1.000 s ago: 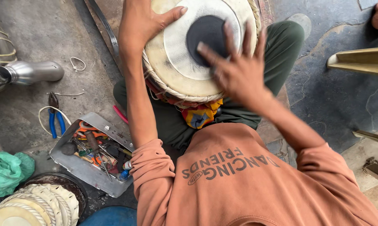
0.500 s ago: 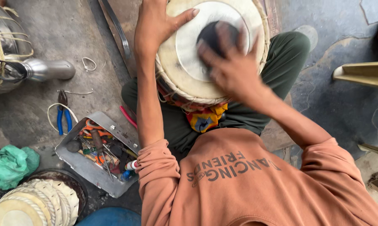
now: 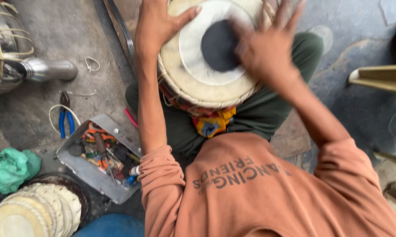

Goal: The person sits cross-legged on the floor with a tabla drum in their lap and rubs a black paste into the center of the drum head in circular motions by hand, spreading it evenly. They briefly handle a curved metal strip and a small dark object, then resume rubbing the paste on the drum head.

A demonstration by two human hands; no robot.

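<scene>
The ground is a rough grey concrete floor (image 3: 40, 26), stained and cracked, turning to darker bluish stone slabs (image 3: 360, 109) at the right of the frame. In the upper middle, a round hand drum with a cream skin head, a black centre patch and laced sides (image 3: 193, 74) rests on the lap of a seated person in dark green trousers and a salmon-orange sweatshirt with dark lettering across its front, low in the frame. The left hand (image 3: 158, 26) lies on the drum's upper left rim, thumb stretched over the skin, its grip loose and holding nothing but the edge it steadies. The right hand (image 3: 268, 44) is blurred above the right side of the head, fingers spread wide open, grasping nothing. At lower left sits an open grey metal tin tray (image 3: 82, 169) crowded with small tools, and just above it lie blue-handled pliers (image 3: 65, 119) and loops of white cord. A green cloth bundle (image 3: 9, 169) is at the left edge, a stack of pale round drum skins (image 3: 27, 210) in the lower left corner, and a shiny metal cylinder (image 3: 49, 69) at upper left.
</scene>
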